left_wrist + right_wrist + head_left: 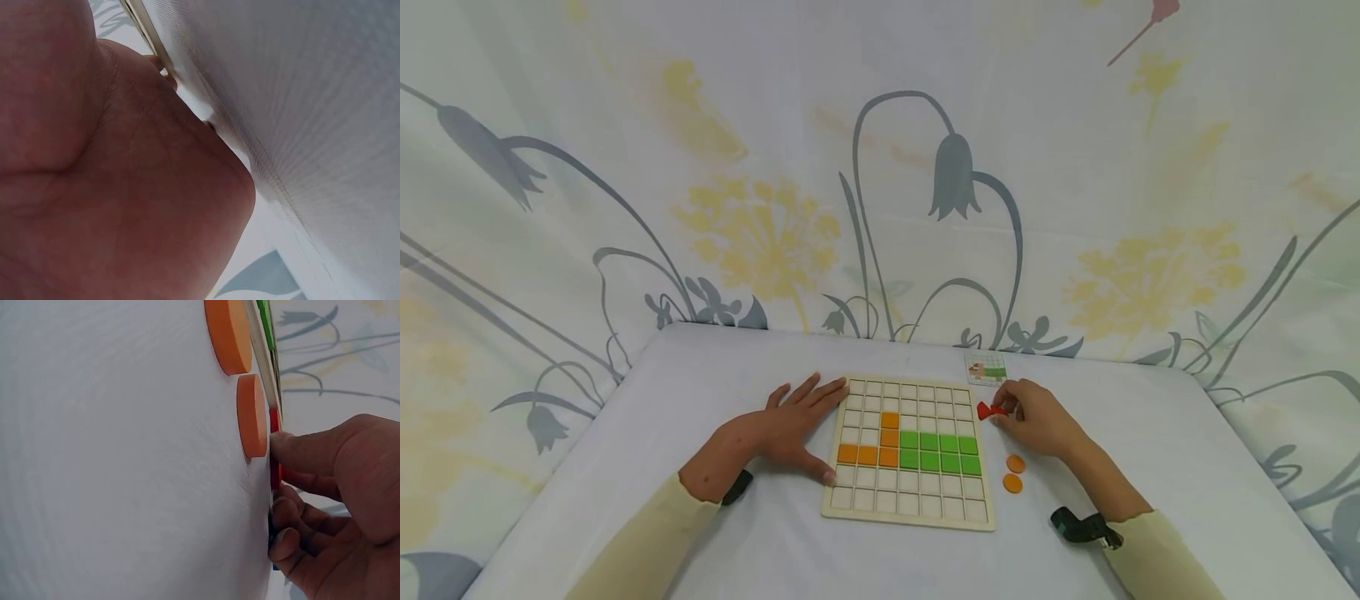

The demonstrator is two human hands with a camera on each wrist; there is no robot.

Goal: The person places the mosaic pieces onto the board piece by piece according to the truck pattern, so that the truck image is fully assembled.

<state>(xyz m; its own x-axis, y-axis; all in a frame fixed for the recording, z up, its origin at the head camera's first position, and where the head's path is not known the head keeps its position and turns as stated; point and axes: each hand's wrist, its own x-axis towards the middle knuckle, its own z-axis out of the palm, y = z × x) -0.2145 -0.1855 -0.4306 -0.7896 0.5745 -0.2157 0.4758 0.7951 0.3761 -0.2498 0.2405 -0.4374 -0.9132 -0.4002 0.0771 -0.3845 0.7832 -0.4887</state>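
A pale square grid board (910, 523) lies on the white cloth, with several orange squares (888, 437) and two rows of green squares (928, 451) in its cells. Along the board's left side rests my left hand (793, 425), fingers spread, with fingertips at the upper left corner and thumb at the lower left edge. Just off the board's right edge, my right hand (1033, 417) pinches a small red bow-shaped piece (984, 411) between thumb and finger. In the right wrist view the red piece (275, 478) shows low over the cloth, partly hidden by the thumb.
Two orange discs (1012, 483) lie right of the board, close below the right hand. Behind that hand is a small picture card (987, 367) showing a grid with a green and brown figure. A flower-printed cloth (895, 250) rises behind the table.
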